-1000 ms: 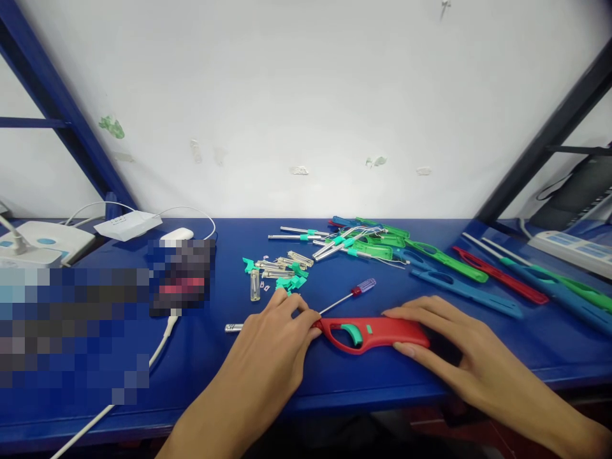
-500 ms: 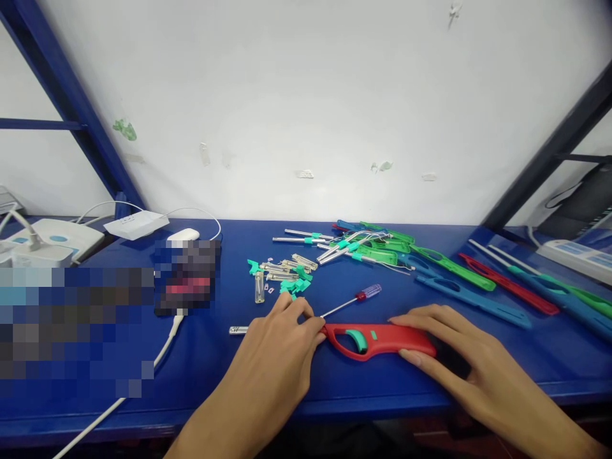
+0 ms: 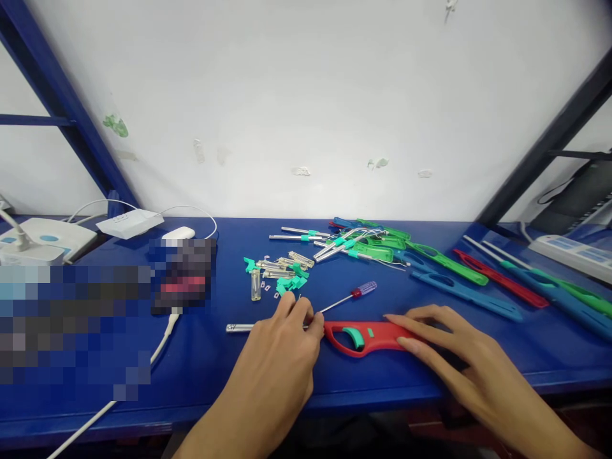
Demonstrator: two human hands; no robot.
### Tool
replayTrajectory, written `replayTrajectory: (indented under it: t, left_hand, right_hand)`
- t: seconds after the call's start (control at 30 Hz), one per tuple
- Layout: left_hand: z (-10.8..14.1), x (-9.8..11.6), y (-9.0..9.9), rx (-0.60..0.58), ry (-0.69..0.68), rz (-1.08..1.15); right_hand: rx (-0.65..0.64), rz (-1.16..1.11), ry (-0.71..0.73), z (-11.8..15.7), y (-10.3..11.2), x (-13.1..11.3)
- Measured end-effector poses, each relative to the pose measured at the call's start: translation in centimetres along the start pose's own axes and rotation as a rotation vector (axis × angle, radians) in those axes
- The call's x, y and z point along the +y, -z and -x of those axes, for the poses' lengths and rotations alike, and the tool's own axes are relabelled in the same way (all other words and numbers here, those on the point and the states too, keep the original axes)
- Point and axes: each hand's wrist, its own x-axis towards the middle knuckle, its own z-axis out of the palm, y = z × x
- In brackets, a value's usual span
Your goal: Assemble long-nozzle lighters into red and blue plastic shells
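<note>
A red lighter [image 3: 382,336] with a green trigger lies on the blue table, its metal tube [image 3: 239,328] pointing left. My left hand [image 3: 287,350] is closed around the tube where it meets the red body. The fingers of my right hand [image 3: 444,341] grip the handle end, thumb on the near side and fingertips on the far side. Just beyond the lighter lies a screwdriver [image 3: 364,290] with a purple handle, its shaft reaching toward my left fingertips. Whether those fingertips also touch the shaft is hidden.
Small clear fuel tanks [image 3: 255,285] and green clips [image 3: 291,282] lie behind my left hand. Metal tubes with wires [image 3: 344,244] are piled at the back. Blue [image 3: 466,295], green [image 3: 444,261] and red [image 3: 502,278] casings lie right. A white cable [image 3: 162,347] runs along the left.
The view has shifted slightly. My right hand's fingertips have shifted a little along the lighter's handle; both hands remain on the lighter.
</note>
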Motion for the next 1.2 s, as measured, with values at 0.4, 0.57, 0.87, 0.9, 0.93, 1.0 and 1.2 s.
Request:
replayTrajectory:
  t: [0.4,0.57,0.87,0.9,0.93,1.0,1.2]
  left_hand:
    - [0.9,-0.3,0.2,0.212,-0.036,0.144]
    - [1.6,-0.4,0.7,0.212,-0.022,0.210]
    - [0.6,-0.4,0.3,0.222,-0.085,0.255]
    - [0.5,-0.5,0.1,0.242,-0.099,0.259]
    - [0.4,-0.6,0.0,0.263,-0.112,0.266]
    - [0.4,-0.7,-0.2,0.294,-0.131,0.280]
    - [0.3,-0.8,-0.2,0.341,-0.167,0.305]
  right_hand:
    - [-0.103,-0.147,-0.093,-0.3,0.9,-1.0]
    - [-0.005,-0.150,-0.051,-0.6,-0.2,-1.3]
    - [0.024,-0.091,0.057,-0.8,-0.9,-2.3]
    - [0.020,-0.086,0.078,-0.8,-0.8,-2.4]
    - [0.012,-0.083,0.103,-0.9,-0.9,-2.4]
    - [0.000,-0.080,0.152,-1.0,-1.0,-2.5]
    - [0.021,-0.072,0.227,-0.8,-1.3,-2.5]
